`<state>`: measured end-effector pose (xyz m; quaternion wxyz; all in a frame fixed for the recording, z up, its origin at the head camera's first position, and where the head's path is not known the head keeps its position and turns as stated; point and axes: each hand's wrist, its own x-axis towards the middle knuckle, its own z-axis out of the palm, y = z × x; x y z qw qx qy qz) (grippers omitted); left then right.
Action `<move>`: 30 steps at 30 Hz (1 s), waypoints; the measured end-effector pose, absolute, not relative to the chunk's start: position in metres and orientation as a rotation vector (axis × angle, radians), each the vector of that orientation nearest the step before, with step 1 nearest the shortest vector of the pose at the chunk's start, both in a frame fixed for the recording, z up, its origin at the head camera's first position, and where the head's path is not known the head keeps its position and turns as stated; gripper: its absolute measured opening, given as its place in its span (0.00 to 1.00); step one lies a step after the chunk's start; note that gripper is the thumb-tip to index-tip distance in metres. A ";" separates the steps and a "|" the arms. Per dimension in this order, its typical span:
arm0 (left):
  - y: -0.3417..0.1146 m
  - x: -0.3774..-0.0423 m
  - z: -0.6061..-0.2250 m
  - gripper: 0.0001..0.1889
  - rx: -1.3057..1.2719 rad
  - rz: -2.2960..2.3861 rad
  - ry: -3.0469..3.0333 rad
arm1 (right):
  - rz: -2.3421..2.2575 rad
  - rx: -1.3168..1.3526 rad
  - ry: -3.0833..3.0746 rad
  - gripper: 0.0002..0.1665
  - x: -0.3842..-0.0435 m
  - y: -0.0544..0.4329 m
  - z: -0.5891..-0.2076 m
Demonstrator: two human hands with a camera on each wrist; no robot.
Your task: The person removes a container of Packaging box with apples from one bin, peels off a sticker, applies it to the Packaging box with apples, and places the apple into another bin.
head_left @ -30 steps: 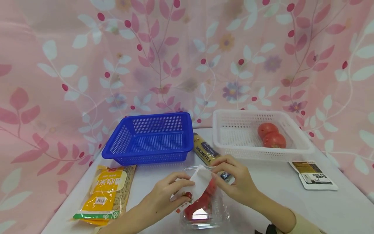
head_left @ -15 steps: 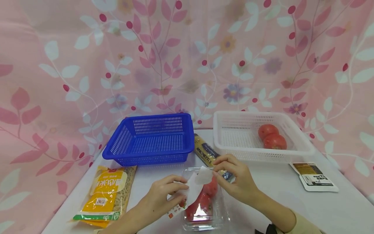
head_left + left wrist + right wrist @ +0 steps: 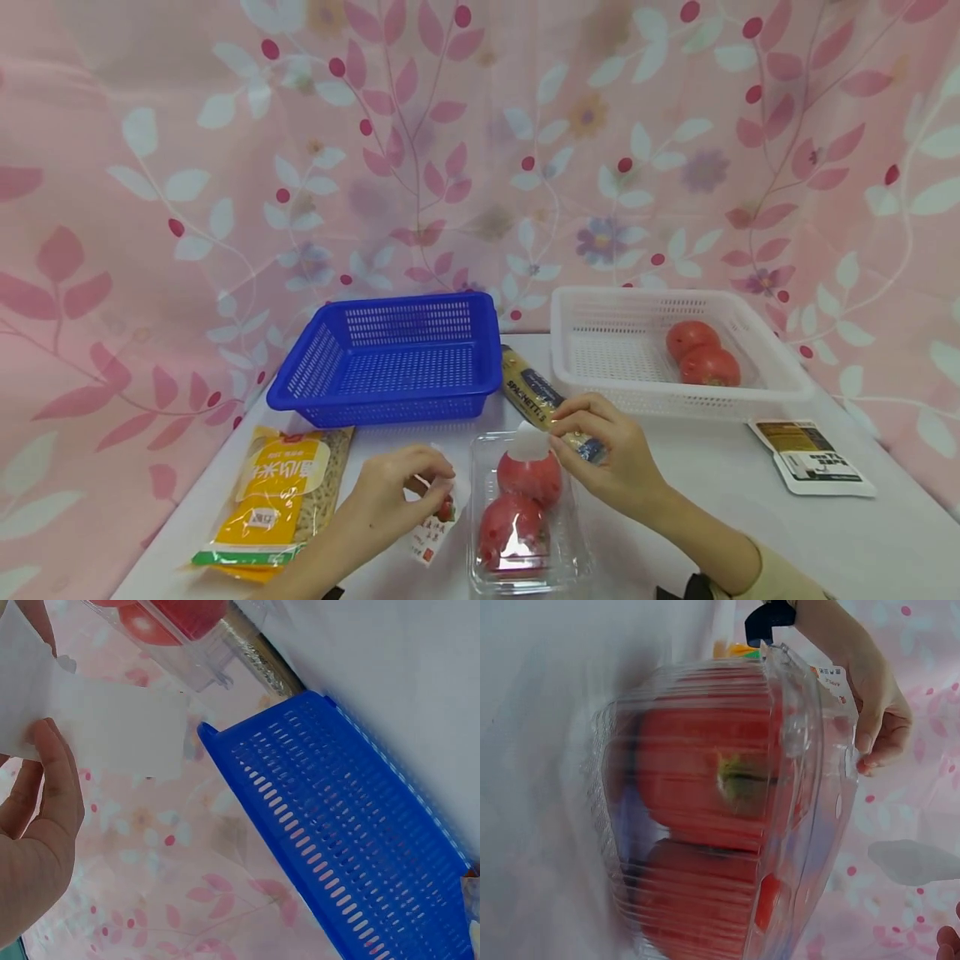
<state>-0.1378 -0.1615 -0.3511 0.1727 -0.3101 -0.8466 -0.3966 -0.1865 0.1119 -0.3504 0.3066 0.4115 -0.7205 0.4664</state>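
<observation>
A clear plastic box point(image 3: 573, 533) with two red tomatoes point(image 3: 514, 532) stands at the front middle, its lid down. Left of it, my left hand point(image 3: 386, 498) pinches a printed paper label point(image 3: 431, 527) with a tomato picture. The label's plain white back point(image 3: 120, 724) faces the left wrist camera. Above the box's far end, my right hand point(image 3: 611, 446) pinches a small white paper scrap point(image 3: 529, 442) between thumb and fingers. In the right wrist view that scrap point(image 3: 915, 862) hangs beside the box, apart from the label, and only fingertips point(image 3: 946, 949) of the right hand show.
A blue basket point(image 3: 408, 408) stands at the back, beside a white basket point(image 3: 675, 396) with two wrapped tomatoes point(image 3: 708, 365). Between them lies a spaghetti pack point(image 3: 525, 387). A yellow pasta bag point(image 3: 273, 492) lies at left, and a white-and-brown pouch point(image 3: 812, 458) at right.
The paper over the box has come apart: my left hand has moved left and down with the printed label, uncovering the tomatoes. My right hand keeps the small scrap near the box's far end.
</observation>
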 end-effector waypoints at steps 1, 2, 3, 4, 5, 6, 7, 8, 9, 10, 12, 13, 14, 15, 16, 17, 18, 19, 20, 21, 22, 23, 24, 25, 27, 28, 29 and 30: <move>-0.164 -0.139 -0.351 0.10 -0.847 -1.120 -2.422 | 1.227 1.084 -1.906 0.13 -0.187 0.112 -0.351; -0.166 -0.140 -0.352 0.10 -0.812 -1.120 -2.443 | 1.217 1.081 -1.903 0.13 -0.188 0.112 -0.351; -0.168 -0.141 -0.353 0.10 -0.778 -1.121 -2.467 | 1.208 1.077 -1.903 0.13 -0.189 0.113 -0.351; -0.170 -0.142 -0.353 0.10 -0.744 -1.120 -2.493 | 1.197 1.072 -1.904 0.13 -0.190 0.113 -0.352; -0.172 -0.143 -0.354 0.10 -0.709 -1.122 -2.520 | 1.191 1.070 -1.905 0.13 -0.191 0.113 -0.352; -0.174 -0.143 -0.355 0.10 -0.682 -1.122 -2.543 | 1.183 1.068 -1.904 0.13 -0.191 0.114 -0.352; -0.176 -0.145 -0.355 0.09 -0.663 -1.120 -2.563 | 1.178 1.069 -1.902 0.13 -0.192 0.114 -0.353; -0.177 -0.146 -0.356 0.09 -0.647 -1.118 -2.581 | 1.174 1.068 -1.902 0.13 -0.193 0.114 -0.353; -0.179 -0.147 -0.357 0.09 -0.633 -1.109 -2.600 | 1.172 1.068 -1.900 0.13 -0.193 0.115 -0.353; -0.180 -0.148 -0.359 0.08 -0.614 -1.100 -2.625 | 1.171 1.069 -1.900 0.13 -0.194 0.115 -0.354; -0.182 -0.151 -0.361 0.08 -0.600 -1.094 -2.669 | 1.170 1.071 -1.901 0.13 -0.195 0.115 -0.355; -0.183 -0.153 -0.363 0.08 -0.595 -1.086 -2.703 | 1.168 1.072 -1.903 0.13 -0.195 0.116 -0.356; -0.184 -0.154 -0.364 0.07 -0.595 -1.065 -2.746 | 1.164 1.075 -1.903 0.13 -0.196 0.116 -0.356; -0.185 -0.156 -0.366 0.07 -0.607 -1.042 -2.791 | 1.161 1.078 -1.902 0.13 -0.196 0.116 -0.357; -0.186 -0.157 -0.367 0.07 -0.621 -1.021 -2.837 | 1.157 1.081 -1.902 0.13 -0.197 0.116 -0.358; -0.186 -0.158 -0.369 0.06 -0.644 -1.005 -2.877 | 1.150 1.083 -1.901 0.13 -0.197 0.117 -0.358; -0.187 -0.159 -0.370 0.06 -0.672 -0.989 -2.907 | 1.144 1.085 -1.902 0.13 -0.197 0.117 -0.359; -0.188 -0.160 -0.372 0.06 -0.693 -0.970 -2.939 | 1.139 1.087 -1.902 0.13 -0.197 0.117 -0.359; -0.188 -0.161 -0.374 0.05 -0.714 -0.962 -2.956 | 1.136 1.088 -1.904 0.13 -0.197 0.117 -0.359; -0.189 -0.162 -0.376 0.05 -0.732 -0.970 -2.965 | 1.133 1.088 -1.907 0.13 -0.197 0.117 -0.360; -0.190 -0.163 -0.378 0.05 -0.742 -0.978 -2.966 | 1.131 1.088 -1.911 0.13 -0.197 0.117 -0.360; -0.190 -0.163 -0.380 0.05 -0.747 -0.984 -2.967 | 1.128 1.089 -1.912 0.13 -0.197 0.117 -0.360; -0.191 -0.164 -0.382 0.06 -0.752 -0.983 -2.968 | 1.129 1.088 -1.916 0.13 -0.197 0.117 -0.360; -0.192 -0.165 -0.384 0.06 -0.753 -0.976 -2.975 | 1.127 1.088 -1.917 0.13 -0.197 0.117 -0.360; -0.194 -0.166 -0.389 0.07 -0.765 -0.957 -2.992 | 1.122 1.088 -1.918 0.12 -0.197 0.118 -0.361; -0.195 -0.167 -0.391 0.08 -0.773 -0.944 -3.003 | 1.121 1.089 -1.917 0.12 -0.197 0.118 -0.361; -0.196 -0.168 -0.393 0.08 -0.775 -0.930 -3.021 | 1.119 1.095 -1.908 0.13 -0.197 0.118 -0.361; -0.196 -0.168 -0.395 0.08 -0.777 -0.917 -3.040 | 1.119 1.098 -1.904 0.13 -0.197 0.118 -0.361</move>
